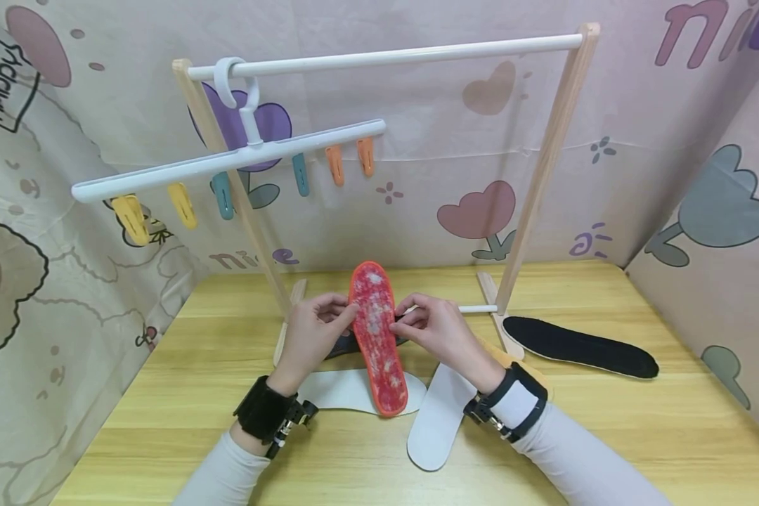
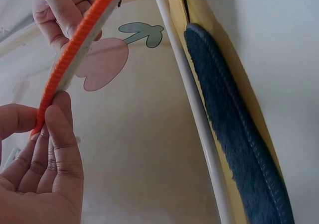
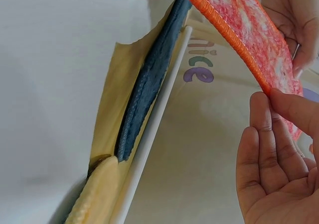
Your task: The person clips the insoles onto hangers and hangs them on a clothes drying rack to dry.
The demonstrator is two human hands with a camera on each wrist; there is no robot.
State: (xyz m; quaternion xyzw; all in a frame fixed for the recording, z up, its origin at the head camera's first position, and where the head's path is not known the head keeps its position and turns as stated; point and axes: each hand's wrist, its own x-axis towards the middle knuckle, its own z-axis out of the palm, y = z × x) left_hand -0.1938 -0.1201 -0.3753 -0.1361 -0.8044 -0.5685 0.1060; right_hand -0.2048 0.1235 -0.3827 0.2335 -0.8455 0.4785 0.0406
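Observation:
A red-and-white fuzzy insole [image 1: 374, 330] with a stitched orange edge is held upright above the table between both hands. My left hand [image 1: 310, 337] pinches its left edge between thumb and fingers. On the opposite edge, my right hand [image 1: 443, 337] pinches it the same way; the right wrist view shows thumb and fingertips on the orange rim [image 3: 234, 42]. Behind it on the table lies a dark blue fuzzy insole [image 2: 224, 119], partly hidden in the head view. Below are two white insoles, one crosswise [image 1: 335, 388] and one slanted [image 1: 436, 429].
A yellow insole [image 1: 537, 376] lies partly under my right wrist, and a black one [image 1: 578, 348] farther right. A wooden rack with a white rail [image 1: 417, 56] stands behind. From its left end hangs a white hanger [image 1: 196, 165] with several coloured clips [image 1: 300, 174].

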